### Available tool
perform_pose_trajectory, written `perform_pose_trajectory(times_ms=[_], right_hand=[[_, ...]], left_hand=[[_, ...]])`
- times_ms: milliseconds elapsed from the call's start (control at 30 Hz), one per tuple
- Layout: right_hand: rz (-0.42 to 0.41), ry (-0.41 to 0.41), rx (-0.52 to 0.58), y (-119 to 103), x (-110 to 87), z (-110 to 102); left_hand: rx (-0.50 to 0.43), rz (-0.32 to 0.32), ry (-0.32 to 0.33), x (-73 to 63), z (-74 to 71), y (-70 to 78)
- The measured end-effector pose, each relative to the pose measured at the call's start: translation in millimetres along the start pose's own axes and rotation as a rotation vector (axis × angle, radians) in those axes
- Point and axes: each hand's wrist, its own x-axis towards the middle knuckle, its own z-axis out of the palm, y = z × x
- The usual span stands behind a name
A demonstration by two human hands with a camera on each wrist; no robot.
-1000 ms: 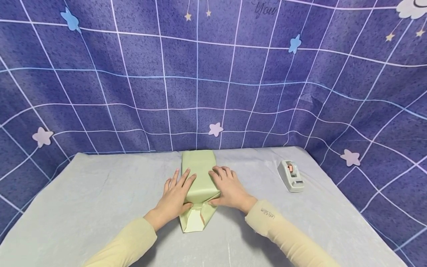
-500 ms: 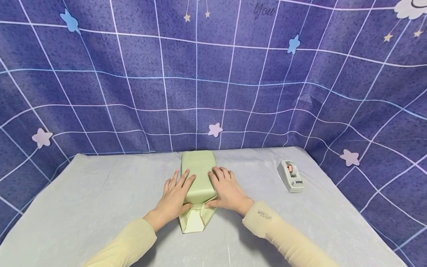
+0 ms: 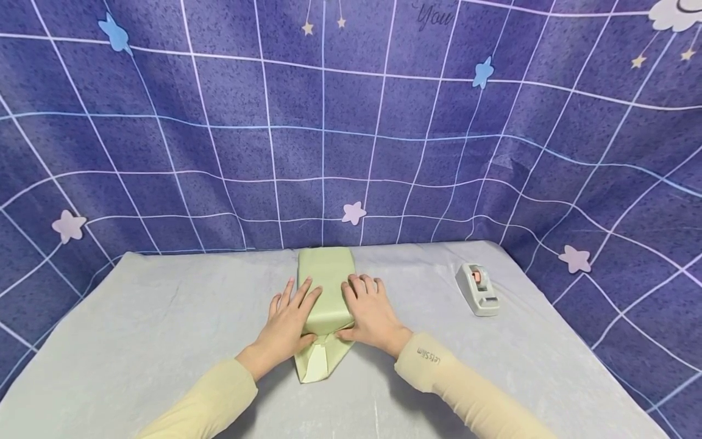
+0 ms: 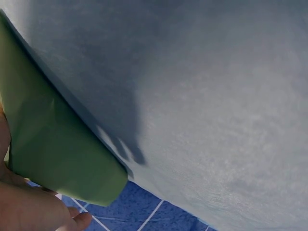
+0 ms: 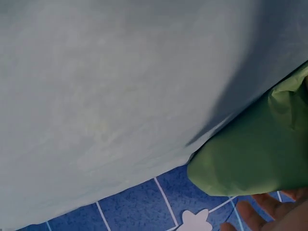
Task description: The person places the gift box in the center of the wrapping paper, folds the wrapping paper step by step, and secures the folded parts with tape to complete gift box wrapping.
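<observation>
Left hand (image 3: 283,324) and right hand (image 3: 375,312), fingers relaxed, not gripping, flank the parcel (image 3: 329,289) near the worktop's (image 3: 164,329) far edge, apparently steadying it while thumbs press the flap (image 3: 339,352)!

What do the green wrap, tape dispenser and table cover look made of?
Green wrap: likely paper, satin sheen; creased folds at the near end.
Tape dispenser: probably hard plastic, pale; smooth, molded-looking body.
Table cover: fabric, maybe short plush, matte; slight wrinkles, mottled surface.

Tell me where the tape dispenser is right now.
In the head view, the tape dispenser sits on the right side of the table, to the right of the right hand and the green package, touching neither.
</observation>
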Motion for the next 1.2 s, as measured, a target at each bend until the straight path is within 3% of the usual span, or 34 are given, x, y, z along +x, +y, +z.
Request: perform_pose_trajectory(times_ms=[233, 467, 700, 967, 1200], right_hand=[[0.001, 0.004, 0.012, -1.7, 0.4, 1.2], [0.010, -0.083, 0.246, 4.8, 2.5, -5.4], [-0.022, -0.108, 0.309, 11.8, 3.2, -7.5], [-0.085, -0.164, 0.587, 29.6, 4.0, -18.6], [-0.089, -0.203, 0.453, 30.7, 0.6, -15.4]], left_hand=[[0.009, 0.001, 0.003, 0.7, 0.4, -0.2], [-0.005, 0.006, 0.007, 1.0, 0.7, -0.5], [-0.008, 0.004, 0.006, 0.7, 1.0, -1.5], [-0.012, 0.002, 0.004, 0.7, 1.5, -2.2], [-0.005, 0.006, 0.007, 0.8, 1.1, -2.2]])
